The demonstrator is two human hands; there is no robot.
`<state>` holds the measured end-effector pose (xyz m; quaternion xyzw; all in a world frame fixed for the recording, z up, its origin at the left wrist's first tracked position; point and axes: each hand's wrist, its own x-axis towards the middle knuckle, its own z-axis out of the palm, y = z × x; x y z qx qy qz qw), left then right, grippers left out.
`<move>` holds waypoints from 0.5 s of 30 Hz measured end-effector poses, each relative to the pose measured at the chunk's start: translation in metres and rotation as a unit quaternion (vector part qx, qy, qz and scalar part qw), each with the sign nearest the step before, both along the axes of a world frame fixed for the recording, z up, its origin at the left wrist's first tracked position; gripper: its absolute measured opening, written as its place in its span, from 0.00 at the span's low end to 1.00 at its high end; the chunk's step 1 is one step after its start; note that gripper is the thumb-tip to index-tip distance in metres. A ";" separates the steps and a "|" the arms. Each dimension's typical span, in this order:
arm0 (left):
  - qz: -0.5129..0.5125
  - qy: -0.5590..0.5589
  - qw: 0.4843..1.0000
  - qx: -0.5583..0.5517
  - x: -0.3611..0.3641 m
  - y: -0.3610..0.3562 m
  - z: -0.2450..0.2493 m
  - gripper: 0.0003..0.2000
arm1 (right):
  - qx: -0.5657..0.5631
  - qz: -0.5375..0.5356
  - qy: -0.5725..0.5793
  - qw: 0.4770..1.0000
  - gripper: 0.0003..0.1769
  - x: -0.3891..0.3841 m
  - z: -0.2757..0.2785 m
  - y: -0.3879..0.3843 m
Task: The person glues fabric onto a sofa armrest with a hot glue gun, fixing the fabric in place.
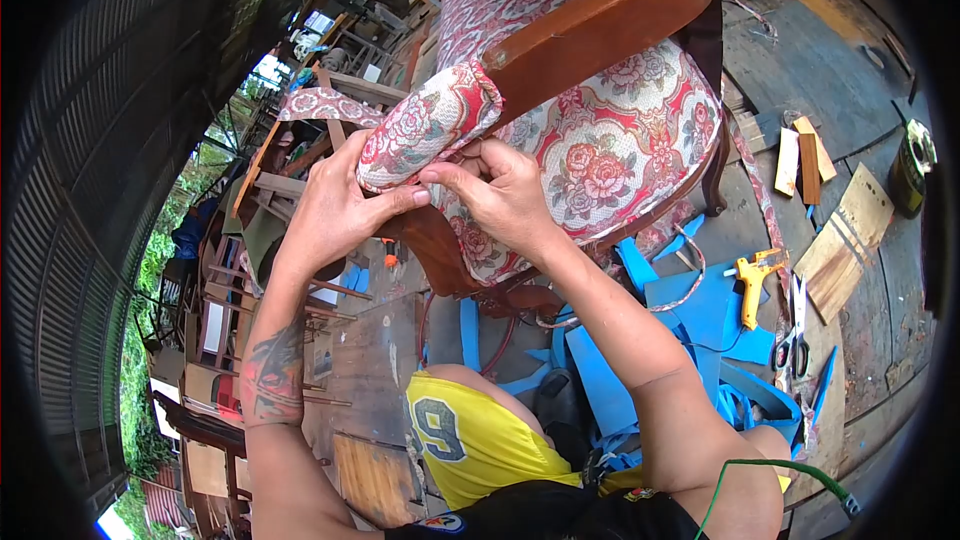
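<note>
A wooden chair arm (600, 10) carries a padded sleeve of floral upholstery fabric (430, 130) around its front part. My left hand (340, 202) wraps the pad's near end, thumb pressed along its lower edge. Against the underside of the same pad, my right hand (500, 195) pinches the fabric edge with thumb and bent fingers. The two thumbs nearly meet there. Some of my fingertips are hidden behind the pad. Below the arm is the chair's seat (610, 160), covered in matching red, white and grey floral cloth. A loose floral strip (325, 105) sticks out beyond my left hand.
On the floor at right lie a yellow glue gun (752, 290), scissors (795, 330), blue foam sheets (600, 370) and wood pieces (845, 240). A can (912, 168) stands farther right. Wooden frames and scraps (225, 320) crowd the left, beside a corrugated wall (70, 240).
</note>
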<state>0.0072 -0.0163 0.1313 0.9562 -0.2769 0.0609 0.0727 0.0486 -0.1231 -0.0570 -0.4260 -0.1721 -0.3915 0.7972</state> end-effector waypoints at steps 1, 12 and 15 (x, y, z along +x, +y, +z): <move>0.002 0.013 1.000 -0.005 0.001 0.000 0.000 0.36 | 0.000 0.001 0.000 1.000 0.15 -0.001 0.000 0.000; -0.046 0.131 0.988 -0.061 0.006 0.011 0.008 0.35 | -0.005 -0.017 -0.003 1.000 0.15 0.001 0.000 0.002; -0.027 0.156 0.984 -0.085 0.008 0.012 0.009 0.39 | -0.014 -0.007 0.005 1.000 0.14 -0.002 -0.001 0.000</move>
